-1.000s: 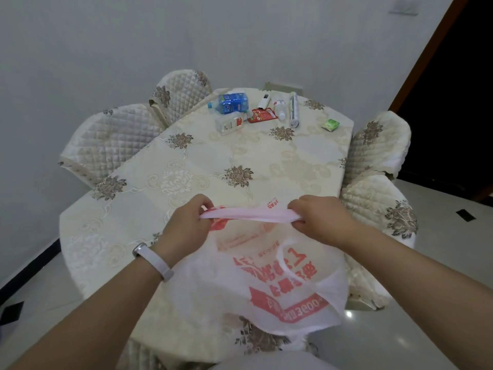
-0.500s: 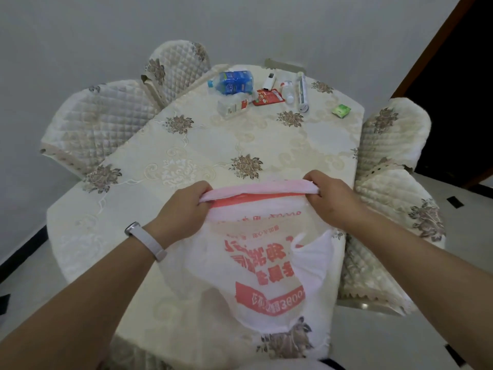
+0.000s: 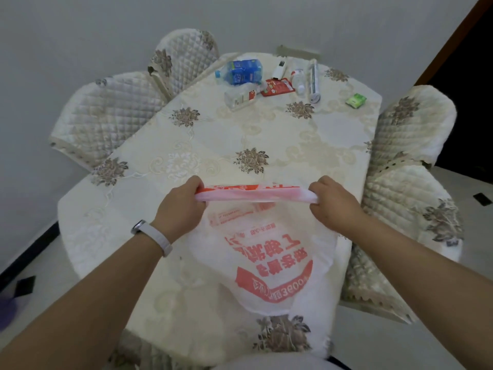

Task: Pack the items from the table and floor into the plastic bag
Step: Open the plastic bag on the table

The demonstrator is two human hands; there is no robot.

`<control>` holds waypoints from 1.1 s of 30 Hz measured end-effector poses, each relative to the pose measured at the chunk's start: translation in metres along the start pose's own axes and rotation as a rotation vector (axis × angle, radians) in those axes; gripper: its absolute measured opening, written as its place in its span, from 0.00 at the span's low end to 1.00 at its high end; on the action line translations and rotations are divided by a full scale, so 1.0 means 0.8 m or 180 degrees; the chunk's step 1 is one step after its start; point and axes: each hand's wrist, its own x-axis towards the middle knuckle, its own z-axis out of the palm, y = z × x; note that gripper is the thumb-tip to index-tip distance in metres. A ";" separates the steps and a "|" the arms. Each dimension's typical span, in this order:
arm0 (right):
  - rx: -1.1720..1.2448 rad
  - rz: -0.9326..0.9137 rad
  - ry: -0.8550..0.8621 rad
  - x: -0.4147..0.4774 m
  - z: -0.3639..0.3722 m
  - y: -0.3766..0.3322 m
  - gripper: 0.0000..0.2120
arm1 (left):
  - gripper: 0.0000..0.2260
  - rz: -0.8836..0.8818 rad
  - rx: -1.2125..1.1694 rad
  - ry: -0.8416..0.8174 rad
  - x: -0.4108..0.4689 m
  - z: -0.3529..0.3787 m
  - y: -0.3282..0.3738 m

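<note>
A white plastic bag [image 3: 269, 260] with red print hangs over the near end of the table. My left hand [image 3: 181, 209] and my right hand [image 3: 333, 204] each grip its top edge and stretch it flat between them. At the far end lie a blue-labelled bottle [image 3: 240, 72], a clear bottle with a red label [image 3: 240, 96], a red packet [image 3: 277, 87], a small white device [image 3: 279, 68], a small white bottle [image 3: 298, 80], a silver tube [image 3: 313, 81] and a green packet [image 3: 356, 100].
The table [image 3: 213, 145] wears a cream floral cloth. Quilted chairs stand on the left [image 3: 106, 113], at the far left [image 3: 184, 57] and on the right [image 3: 410, 124], with another at the near right [image 3: 405, 209]. A dark doorway lies beyond at the right. Light tiled floor surrounds the table.
Both hands have moved forward over the table and further apart, pulling the bag's top edge taut. The view has shifted closer to the table.
</note>
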 end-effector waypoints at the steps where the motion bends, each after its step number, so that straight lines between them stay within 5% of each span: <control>1: 0.0026 0.0090 -0.0028 0.002 0.002 0.005 0.04 | 0.05 -0.0055 0.0141 0.0026 0.000 0.004 0.001; 4: 0.0167 0.0245 -0.0188 0.010 0.000 0.017 0.06 | 0.04 -0.0130 0.0647 0.0173 -0.004 0.012 0.016; 8: 0.0619 0.0383 -0.0256 0.013 -0.009 0.018 0.02 | 0.23 0.0144 0.0710 0.0362 -0.028 0.016 0.038; 12: 0.0911 0.0455 -0.0256 0.014 -0.019 0.025 0.05 | 0.20 0.1285 0.1095 0.1306 -0.101 0.040 0.064; 15: 0.1079 0.0413 -0.0329 0.015 -0.022 0.029 0.10 | 0.14 0.1898 0.1367 0.0499 -0.155 0.088 0.073; 23: 0.1415 0.0496 -0.0511 0.016 -0.024 0.042 0.08 | 0.51 0.0473 0.2196 -0.1716 -0.176 0.147 0.052; 27: 0.3105 0.0913 -0.0727 0.004 -0.023 0.033 0.14 | 0.38 0.0182 0.2270 -0.1473 -0.191 0.158 0.024; 30: 0.2614 0.0556 -0.0576 -0.015 -0.017 0.035 0.16 | 0.15 0.0371 0.2037 -0.0977 -0.200 0.163 0.013; 33: 0.1618 -0.0529 0.0331 -0.055 -0.018 0.036 0.19 | 0.09 0.0545 0.1532 -0.0480 -0.204 0.153 0.024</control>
